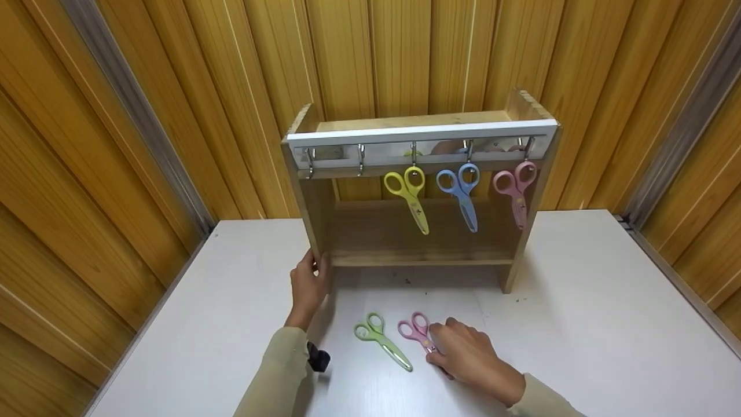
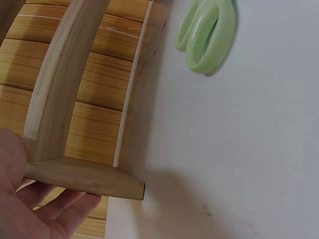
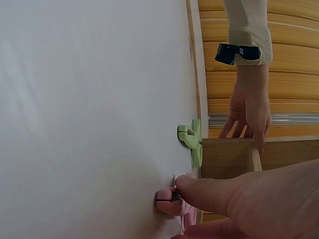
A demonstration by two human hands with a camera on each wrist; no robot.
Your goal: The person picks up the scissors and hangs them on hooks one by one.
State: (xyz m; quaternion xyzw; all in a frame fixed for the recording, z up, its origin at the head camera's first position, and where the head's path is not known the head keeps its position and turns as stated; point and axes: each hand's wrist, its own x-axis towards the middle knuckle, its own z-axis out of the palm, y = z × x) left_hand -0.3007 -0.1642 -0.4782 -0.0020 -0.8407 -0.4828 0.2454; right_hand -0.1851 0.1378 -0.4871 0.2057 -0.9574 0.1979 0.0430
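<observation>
A wooden rack [image 1: 422,260] stands on the table, and my left hand [image 1: 308,284] grips the lower part of its left side panel [image 2: 94,179]. In the left wrist view the fingers reach round the panel's outer face. On the table in front, my right hand [image 1: 468,353] pinches pink scissors [image 1: 425,341] between thumb and fingers, which hide part of the blades. Just left of them lie green scissors [image 1: 385,341], handles toward the rack. Yellow scissors [image 1: 414,200], blue scissors [image 1: 463,197] and another pink pair of scissors [image 1: 518,194] hang from the rack's hooks.
Two bare metal hooks [image 1: 361,159] are at the left of the rack's white rail [image 1: 422,130]. Wood-patterned panels [image 1: 399,58] enclose the white table [image 1: 608,324] at the back and sides. A black device [image 1: 318,357] is strapped at the left sleeve.
</observation>
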